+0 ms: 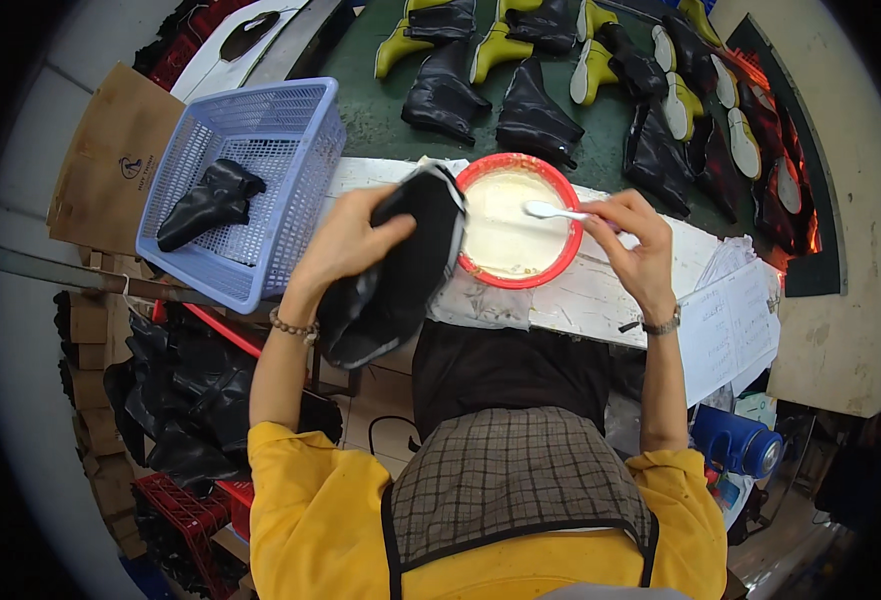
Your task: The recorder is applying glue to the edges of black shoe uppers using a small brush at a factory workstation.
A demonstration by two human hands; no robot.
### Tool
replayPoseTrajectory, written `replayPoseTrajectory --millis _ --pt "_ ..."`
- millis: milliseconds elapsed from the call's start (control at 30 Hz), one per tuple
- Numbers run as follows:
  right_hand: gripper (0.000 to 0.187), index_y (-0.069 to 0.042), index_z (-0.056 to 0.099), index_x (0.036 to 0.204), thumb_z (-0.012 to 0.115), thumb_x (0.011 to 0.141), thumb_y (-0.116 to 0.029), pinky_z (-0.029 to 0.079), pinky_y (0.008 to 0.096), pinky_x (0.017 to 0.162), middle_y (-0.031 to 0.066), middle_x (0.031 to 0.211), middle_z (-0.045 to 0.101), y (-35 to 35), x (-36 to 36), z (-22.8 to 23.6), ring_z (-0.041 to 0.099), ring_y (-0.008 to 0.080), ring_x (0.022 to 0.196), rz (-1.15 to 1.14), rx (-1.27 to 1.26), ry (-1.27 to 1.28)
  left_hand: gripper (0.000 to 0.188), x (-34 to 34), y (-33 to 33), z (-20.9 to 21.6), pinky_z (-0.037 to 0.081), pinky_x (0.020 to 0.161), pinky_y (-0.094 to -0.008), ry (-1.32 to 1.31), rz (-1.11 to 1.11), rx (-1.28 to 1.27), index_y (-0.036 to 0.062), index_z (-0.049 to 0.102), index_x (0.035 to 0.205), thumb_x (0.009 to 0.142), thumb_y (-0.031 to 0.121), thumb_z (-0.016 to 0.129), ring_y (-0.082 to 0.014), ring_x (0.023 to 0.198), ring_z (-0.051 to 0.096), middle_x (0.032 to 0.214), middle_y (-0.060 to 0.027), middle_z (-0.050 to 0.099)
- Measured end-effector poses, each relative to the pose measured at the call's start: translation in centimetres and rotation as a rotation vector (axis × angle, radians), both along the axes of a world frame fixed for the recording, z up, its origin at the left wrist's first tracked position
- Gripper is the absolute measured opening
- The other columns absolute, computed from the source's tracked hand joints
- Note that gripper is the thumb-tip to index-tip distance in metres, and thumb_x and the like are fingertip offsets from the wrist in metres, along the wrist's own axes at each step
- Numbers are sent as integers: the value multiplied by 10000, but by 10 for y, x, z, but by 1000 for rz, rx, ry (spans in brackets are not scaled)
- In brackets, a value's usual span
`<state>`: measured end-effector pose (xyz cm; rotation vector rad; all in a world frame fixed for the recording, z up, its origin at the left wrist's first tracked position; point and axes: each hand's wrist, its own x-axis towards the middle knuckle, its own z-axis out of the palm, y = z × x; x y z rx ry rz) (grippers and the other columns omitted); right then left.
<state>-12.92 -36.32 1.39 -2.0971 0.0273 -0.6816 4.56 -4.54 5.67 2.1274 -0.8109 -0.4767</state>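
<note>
My left hand (352, 238) grips a black boot upper (415, 262) by its side, thumb pressed on the dark inner face. The upper hangs tilted at the table's near edge, its pale-edged rim next to a red bowl (508, 162). Cream-coloured liquid (505, 240) fills much of the bowl. Between the fingers of my right hand (638, 240) is a white toothbrush (552, 211), its head over the liquid. Whether the bristles touch the liquid, I cannot tell.
A blue plastic basket (305, 190) holding one black boot upper (210, 205) stands at the left. Several black uppers and yellow-green boot forms (500, 50) lie on the green surface (380, 115) beyond. Written papers (725, 325) and a blue flask (735, 442) are at the right.
</note>
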Motion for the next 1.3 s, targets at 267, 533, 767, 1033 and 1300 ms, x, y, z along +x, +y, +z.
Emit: replayPoseTrajectory --millis 267,533,767,1033,1300 --pt "149 -162 826 972 849 829 -194 345 322 855 -30 881 684 9 29 8 601 110 819 101 -245 -124 286 -26 -15 28 550 746 -298 430 -91 16 -65 746 1078 890 149 778 -107 790 677 895 -66 764" --pt "147 -169 828 974 849 830 -187 335 320 861 -39 866 679 34 4 -8 603 100 821 76 -159 -101 220 -30 -16 25 566 746 -261 282 202 -369 -58 734 1075 939 113 757 -111 833 704 946 -58 759" --pt "148 -141 825 984 826 851 -204 474 354 702 3 852 693 31 -4 -26 652 169 753 -40 83 140 256 1 -31 -15 561 779 -323 -182 353 -307 -67 728 1081 917 129 743 -168 850 732 907 -91 783" --pt "143 -115 811 946 772 890 -240 514 387 635 42 827 690 6 -13 -38 685 253 717 -273 -410 317 1295 3 9 -81 331 1186 -505 -261 103 56 29 175 1647 685 409 954 -408 1401 490 1468 -283 530" --pt "178 -74 807 944 771 901 -243 497 375 625 87 800 684 -5 -19 -51 671 257 694 -268 -288 355 1521 1 56 -96 313 1166 -648 -446 -121 437 194 95 1680 465 350 997 -444 1418 369 1573 -218 329"
